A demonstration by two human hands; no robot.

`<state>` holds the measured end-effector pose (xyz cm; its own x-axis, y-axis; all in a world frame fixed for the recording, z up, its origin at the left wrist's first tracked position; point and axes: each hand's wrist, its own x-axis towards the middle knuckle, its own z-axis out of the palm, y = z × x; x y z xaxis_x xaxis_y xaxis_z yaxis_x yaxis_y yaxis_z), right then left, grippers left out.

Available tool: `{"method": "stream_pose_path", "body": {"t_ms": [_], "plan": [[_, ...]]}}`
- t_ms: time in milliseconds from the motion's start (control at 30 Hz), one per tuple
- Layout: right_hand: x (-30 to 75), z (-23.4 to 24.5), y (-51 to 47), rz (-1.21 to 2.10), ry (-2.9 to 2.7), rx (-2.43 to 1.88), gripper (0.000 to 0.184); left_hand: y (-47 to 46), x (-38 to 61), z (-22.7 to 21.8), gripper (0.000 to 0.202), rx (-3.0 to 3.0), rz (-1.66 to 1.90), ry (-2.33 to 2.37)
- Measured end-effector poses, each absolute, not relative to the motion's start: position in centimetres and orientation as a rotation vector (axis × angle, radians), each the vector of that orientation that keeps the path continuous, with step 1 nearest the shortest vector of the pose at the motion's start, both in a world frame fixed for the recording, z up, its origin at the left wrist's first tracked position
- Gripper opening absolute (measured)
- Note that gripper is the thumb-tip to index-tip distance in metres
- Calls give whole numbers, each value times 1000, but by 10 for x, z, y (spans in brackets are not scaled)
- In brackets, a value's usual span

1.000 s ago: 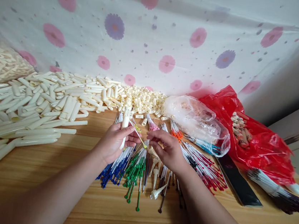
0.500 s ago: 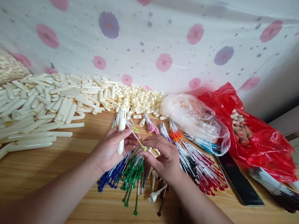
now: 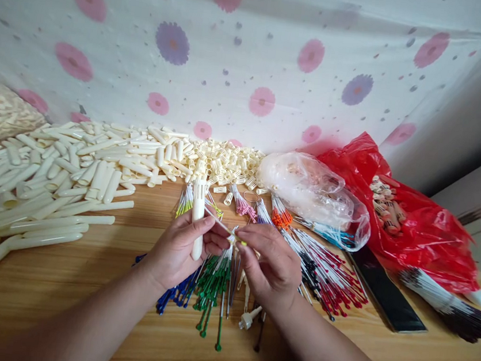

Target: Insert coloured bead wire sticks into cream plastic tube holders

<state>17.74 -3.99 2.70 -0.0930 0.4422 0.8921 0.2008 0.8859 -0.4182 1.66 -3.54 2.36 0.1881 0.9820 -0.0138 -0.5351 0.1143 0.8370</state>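
My left hand (image 3: 178, 249) holds a cream plastic tube (image 3: 198, 213) upright above the wooden table (image 3: 59, 281). My right hand (image 3: 268, 262) pinches the yellow tip of a thin white stick (image 3: 221, 225) whose other end meets the tube. Under both hands lie bundles of thin sticks with blue tips (image 3: 175, 295), green tips (image 3: 214, 279) and red tips (image 3: 333, 278).
A heap of cream tubes (image 3: 62, 177) covers the table's left side, and small cream rings (image 3: 225, 164) lie behind the hands. A clear plastic bag (image 3: 313, 191) and a red bag (image 3: 418, 224) sit at right, beside a dark flat strip (image 3: 388, 296). A flowered cloth (image 3: 254, 60) hangs behind.
Both hands have drawn slightly nearer to me and lower. My right hand has closed in on the left, pinching the stick's yellow tip beside the tube.
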Motion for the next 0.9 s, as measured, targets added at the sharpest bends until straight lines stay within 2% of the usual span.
{"method": "stream_pose_path", "body": {"t_ms": [167,300,633,900], "plan": [[197,46,-34,230,-1293,-444,17,-31,5,17,23,1594,1136,900],[214,61,-40,160,-1239,-340,8,-27,-1,19,37,1935,1083,788],[224,92,-73,112,-1984,-440,10,-24,5,18,22,1981,1068,646],[211,79,-69,190,-1924,-501,21,-26,6,20,19,1922,1033,762]]}}
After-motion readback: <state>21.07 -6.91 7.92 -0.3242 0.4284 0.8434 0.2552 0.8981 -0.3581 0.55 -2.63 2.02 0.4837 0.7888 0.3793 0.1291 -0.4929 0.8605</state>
